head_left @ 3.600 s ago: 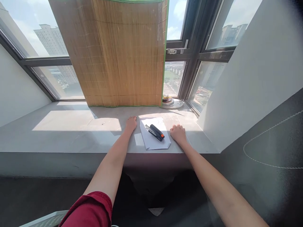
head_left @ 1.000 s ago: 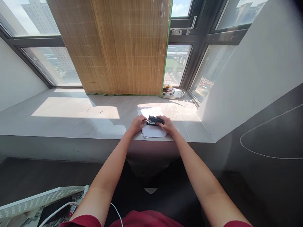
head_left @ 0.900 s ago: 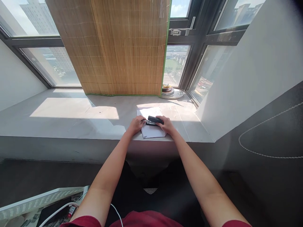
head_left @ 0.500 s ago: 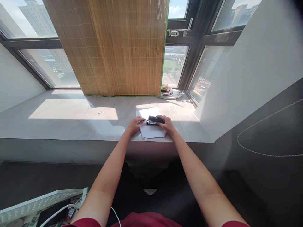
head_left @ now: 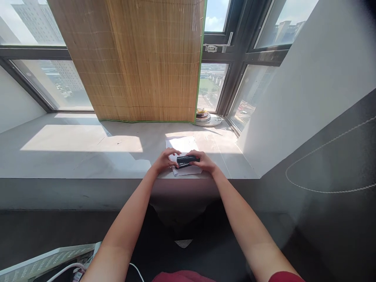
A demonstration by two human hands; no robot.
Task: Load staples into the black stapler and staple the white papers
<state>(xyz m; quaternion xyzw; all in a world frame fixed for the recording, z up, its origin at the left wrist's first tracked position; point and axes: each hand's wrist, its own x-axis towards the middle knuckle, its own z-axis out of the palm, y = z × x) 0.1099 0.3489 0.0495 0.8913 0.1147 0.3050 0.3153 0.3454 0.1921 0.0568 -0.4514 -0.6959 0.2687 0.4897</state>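
A black stapler [head_left: 185,160] is in my right hand [head_left: 203,161], whose thumb and fingers wrap round its right end. A narrow gap shows between its top arm and base. My left hand [head_left: 165,161] is at the stapler's left end, fingers apart and curved above it, with the thumb low near its tip. Whether that thumb touches the stapler I cannot tell. Under both hands lies white paper [head_left: 179,143] on the pale window ledge [head_left: 88,164], with a curled or folded corner at its lower left.
A bamboo blind [head_left: 141,62] hangs down to the ledge. Stacked plates [head_left: 205,118] stand at the back right beside the window frame. A white rack [head_left: 49,260] with cables is at lower left, and a bead cord [head_left: 289,178] hangs at right.
The stapler has come nearer to me, and its arm and base sit closer together. My left fingers have spread from a pinch at its silver part. The view has shifted slightly.
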